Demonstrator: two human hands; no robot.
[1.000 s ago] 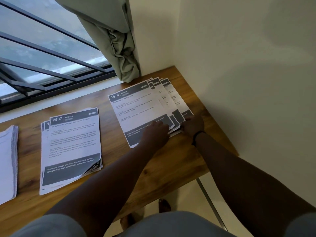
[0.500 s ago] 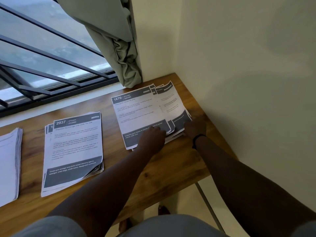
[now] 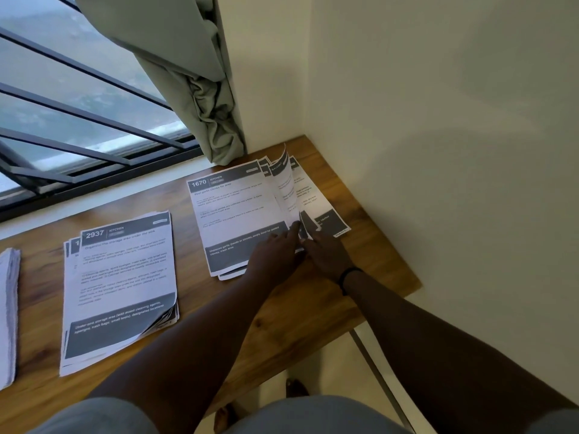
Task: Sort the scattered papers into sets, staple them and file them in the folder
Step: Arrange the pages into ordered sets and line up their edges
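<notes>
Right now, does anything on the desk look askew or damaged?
Yes: the 2937 paper stack has a curled lower right corner, and the fanned 1670 paper stack has one sheet standing up.

We read "1670" and "KITCHEN" in the dark header of the top sheet near the bench's far right corner, with a title that looks like "Peel garlic cloves for prep". The top sheet of the pile toward the near edge reads "2937", "KITCHEN".
</notes>
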